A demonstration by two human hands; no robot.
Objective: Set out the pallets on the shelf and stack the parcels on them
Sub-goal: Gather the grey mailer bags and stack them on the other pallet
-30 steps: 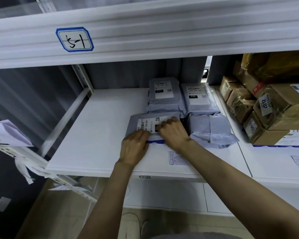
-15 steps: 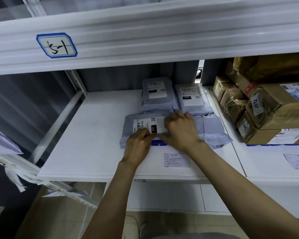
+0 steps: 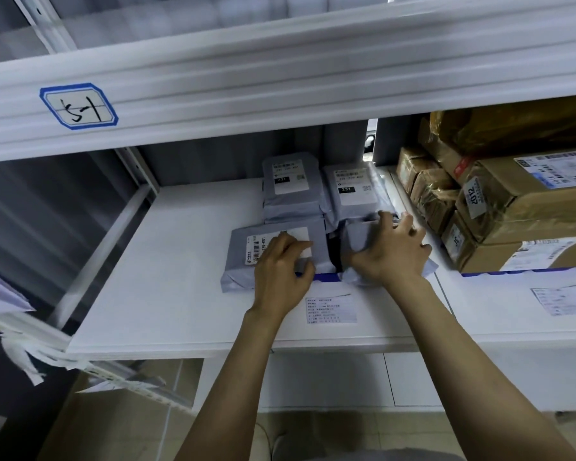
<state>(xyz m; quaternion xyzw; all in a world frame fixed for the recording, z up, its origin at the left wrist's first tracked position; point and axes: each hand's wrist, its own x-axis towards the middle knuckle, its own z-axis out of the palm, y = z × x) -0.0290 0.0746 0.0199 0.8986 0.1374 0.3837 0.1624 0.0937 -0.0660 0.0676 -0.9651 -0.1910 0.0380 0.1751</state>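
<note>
Several grey mailer parcels with white labels lie together on the white shelf board [image 3: 180, 277]. Two sit at the back: one on the left [image 3: 291, 188], one on the right [image 3: 353, 194]. My left hand [image 3: 283, 271] lies on the front-left parcel [image 3: 243, 261], fingers over its label and thumb at its near edge. My right hand [image 3: 389, 251] grips the crumpled front-right parcel [image 3: 356, 234], fingers curled over its far side. A thin blue pallet edge [image 3: 326, 277] shows under the front parcels, between my hands.
Brown taped cartons [image 3: 519, 211] are stacked close on the right, on another blue edge [image 3: 512, 271]. The upper shelf beam with a hand-written tag [image 3: 79, 106] hangs low overhead. A slanted upright [image 3: 137, 171] bounds the left. Loose papers [image 3: 0, 294] hang at far left.
My right hand has left the front-left parcel and moved right onto the front-right parcel. The left hand stays on the front-left parcel, slid further onto its label.
</note>
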